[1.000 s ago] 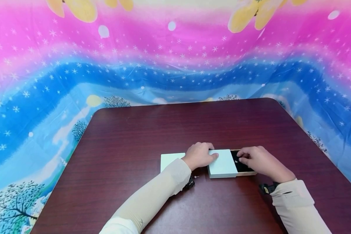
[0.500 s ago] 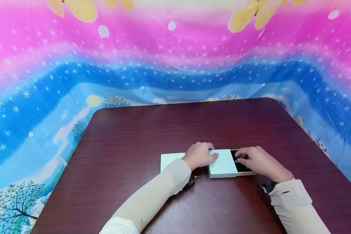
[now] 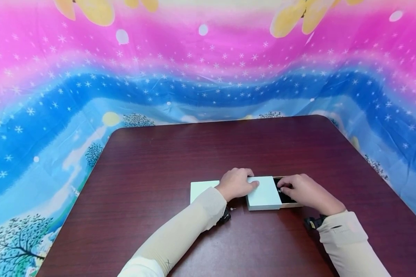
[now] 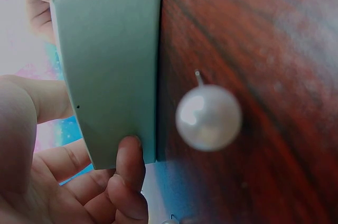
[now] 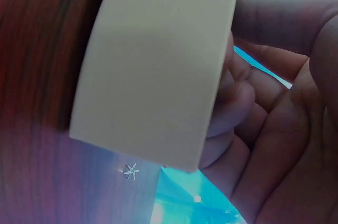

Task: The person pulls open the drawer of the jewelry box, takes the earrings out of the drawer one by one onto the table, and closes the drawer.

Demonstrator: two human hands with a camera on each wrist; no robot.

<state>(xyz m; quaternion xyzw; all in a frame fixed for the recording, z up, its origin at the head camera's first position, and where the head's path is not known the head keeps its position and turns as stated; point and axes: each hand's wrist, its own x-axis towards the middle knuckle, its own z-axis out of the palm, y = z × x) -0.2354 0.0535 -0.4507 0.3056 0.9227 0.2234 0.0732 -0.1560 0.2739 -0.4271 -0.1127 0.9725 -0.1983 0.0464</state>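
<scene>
A pale mint sliding box point(image 3: 263, 194) lies on the table, its black-lined drawer point(image 3: 286, 196) pulled partly out to the right. My left hand point(image 3: 236, 184) grips the sleeve of the box by its left part, thumb on top and the other fingers round the far side. Over the drawer, my right hand point(image 3: 306, 190) has its thumb and forefinger bent down beside a tiny white star-shaped piece point(image 3: 279, 191). Whether they pinch it is too small to tell. In the right wrist view, the drawer end point(image 5: 153, 71) hides part of the curled fingers.
A second pale mint box point(image 3: 204, 188) sits left, partly behind my left forearm. A pearl stud earring point(image 4: 208, 118) lies in front of the held box. The right wrist view shows a starfish-shaped piece point(image 5: 131, 171) beyond the drawer. A printed cloth point(image 3: 208, 57) hangs behind the table point(image 3: 166, 154).
My right hand has shifted slightly left, its fingertips now closer to the star-shaped piece in the drawer. My left hand and the boxes have stayed in place.
</scene>
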